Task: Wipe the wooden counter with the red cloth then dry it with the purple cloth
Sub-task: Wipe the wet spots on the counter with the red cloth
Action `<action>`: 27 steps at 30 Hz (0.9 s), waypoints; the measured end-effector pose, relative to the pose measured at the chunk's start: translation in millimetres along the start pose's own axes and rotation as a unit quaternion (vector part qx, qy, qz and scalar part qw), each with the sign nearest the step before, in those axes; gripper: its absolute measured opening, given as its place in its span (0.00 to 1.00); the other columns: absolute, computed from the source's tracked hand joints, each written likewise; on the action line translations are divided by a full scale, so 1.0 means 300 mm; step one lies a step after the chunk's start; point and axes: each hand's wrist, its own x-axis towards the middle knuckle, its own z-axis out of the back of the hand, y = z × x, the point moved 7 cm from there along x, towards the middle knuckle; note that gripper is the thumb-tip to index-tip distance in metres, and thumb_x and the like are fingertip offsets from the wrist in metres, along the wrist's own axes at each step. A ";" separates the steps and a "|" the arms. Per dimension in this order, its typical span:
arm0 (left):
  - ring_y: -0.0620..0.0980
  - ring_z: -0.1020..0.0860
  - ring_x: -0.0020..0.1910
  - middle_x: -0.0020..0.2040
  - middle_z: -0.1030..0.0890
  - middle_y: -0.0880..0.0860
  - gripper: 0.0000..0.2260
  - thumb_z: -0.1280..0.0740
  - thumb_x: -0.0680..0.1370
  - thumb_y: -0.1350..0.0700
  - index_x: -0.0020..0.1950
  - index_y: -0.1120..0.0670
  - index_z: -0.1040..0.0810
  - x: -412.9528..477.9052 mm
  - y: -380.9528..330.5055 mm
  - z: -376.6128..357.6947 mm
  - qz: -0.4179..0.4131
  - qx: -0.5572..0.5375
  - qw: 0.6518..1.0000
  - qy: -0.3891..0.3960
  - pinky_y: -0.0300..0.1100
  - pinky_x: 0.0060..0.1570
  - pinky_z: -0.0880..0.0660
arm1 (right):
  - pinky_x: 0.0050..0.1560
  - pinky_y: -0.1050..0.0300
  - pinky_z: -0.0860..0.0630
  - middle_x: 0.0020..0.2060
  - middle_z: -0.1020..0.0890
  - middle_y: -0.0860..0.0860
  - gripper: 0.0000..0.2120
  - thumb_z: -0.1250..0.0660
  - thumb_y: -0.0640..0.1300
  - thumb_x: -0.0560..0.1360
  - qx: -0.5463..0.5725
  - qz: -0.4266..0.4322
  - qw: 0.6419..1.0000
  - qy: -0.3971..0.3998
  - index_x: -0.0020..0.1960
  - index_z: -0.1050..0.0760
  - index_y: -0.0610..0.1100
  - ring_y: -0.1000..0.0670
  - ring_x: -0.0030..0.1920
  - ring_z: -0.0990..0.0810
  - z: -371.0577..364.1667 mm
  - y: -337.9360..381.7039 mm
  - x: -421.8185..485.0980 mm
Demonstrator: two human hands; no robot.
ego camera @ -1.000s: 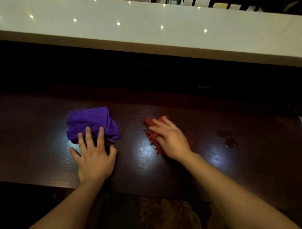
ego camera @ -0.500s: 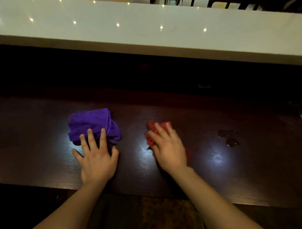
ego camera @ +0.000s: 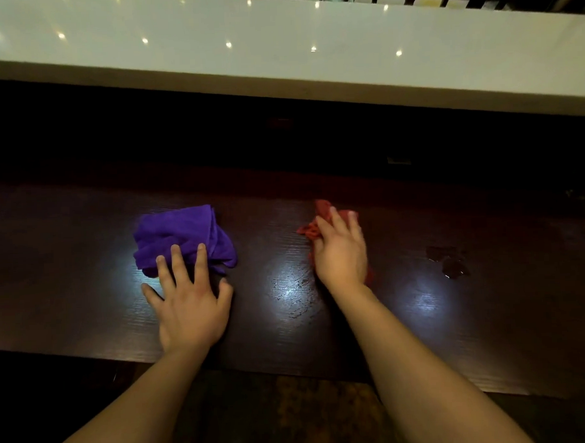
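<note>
The dark wooden counter (ego camera: 71, 295) runs across the view. A crumpled purple cloth (ego camera: 178, 232) lies on it left of centre. My left hand (ego camera: 191, 297) lies flat with spread fingers, fingertips resting on the cloth's near edge. My right hand (ego camera: 342, 252) presses down on the red cloth (ego camera: 313, 229), which peeks out at the fingers and beside the wrist. Wet streaks (ego camera: 293, 287) shine on the wood between my hands.
A small puddle (ego camera: 450, 262) sits on the counter to the right of my right hand. A raised pale bar top (ego camera: 278, 49) runs along the back above a dark recess. The counter's near edge is just below my wrists.
My right hand has slid the red cloth away from me and slightly right, leaving wet streaks behind. My left hand and the purple cloth have stayed in place.
</note>
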 end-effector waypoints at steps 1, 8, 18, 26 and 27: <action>0.63 0.53 0.79 0.81 0.50 0.59 0.33 0.46 0.78 0.38 0.80 0.45 0.52 0.002 0.001 0.001 0.002 -0.001 1.000 0.001 0.72 0.70 0.48 | 0.76 0.46 0.45 0.75 0.36 0.51 0.21 0.37 0.47 0.77 -0.005 0.027 1.000 0.013 0.70 0.30 0.53 0.41 0.77 0.45 -0.023 0.055 0.002; 0.63 0.52 0.79 0.81 0.49 0.59 0.33 0.46 0.77 0.38 0.80 0.45 0.51 0.002 0.001 0.003 0.002 -0.003 1.000 0.001 0.73 0.69 0.47 | 0.73 0.46 0.40 0.72 0.30 0.51 0.21 0.38 0.46 0.74 0.001 0.286 0.954 0.092 0.67 0.28 0.53 0.42 0.74 0.36 -0.054 0.177 -0.345; 0.64 0.52 0.79 0.81 0.49 0.60 0.32 0.44 0.78 0.39 0.80 0.46 0.50 -0.003 -0.008 0.006 0.000 0.000 1.000 0.001 0.73 0.69 0.47 | 0.74 0.44 0.42 0.74 0.33 0.48 0.23 0.36 0.40 0.74 0.000 0.023 1.000 0.003 0.69 0.29 0.49 0.40 0.76 0.43 0.040 -0.063 -0.127; 0.63 0.52 0.79 0.80 0.49 0.60 0.31 0.42 0.78 0.41 0.79 0.47 0.47 -0.008 -0.013 0.023 -0.005 -0.017 1.000 0.000 0.72 0.69 0.49 | 0.73 0.43 0.38 0.70 0.28 0.50 0.21 0.36 0.45 0.72 0.028 0.257 0.963 0.072 0.65 0.25 0.51 0.41 0.73 0.35 -0.034 0.176 -0.416; 0.63 0.52 0.79 0.80 0.48 0.60 0.31 0.42 0.78 0.41 0.79 0.47 0.47 -0.008 -0.014 0.025 -0.005 -0.017 1.000 -0.002 0.72 0.69 0.49 | 0.73 0.44 0.38 0.70 0.27 0.50 0.21 0.35 0.45 0.72 0.030 0.262 0.962 0.072 0.65 0.25 0.51 0.41 0.73 0.35 -0.019 0.149 -0.429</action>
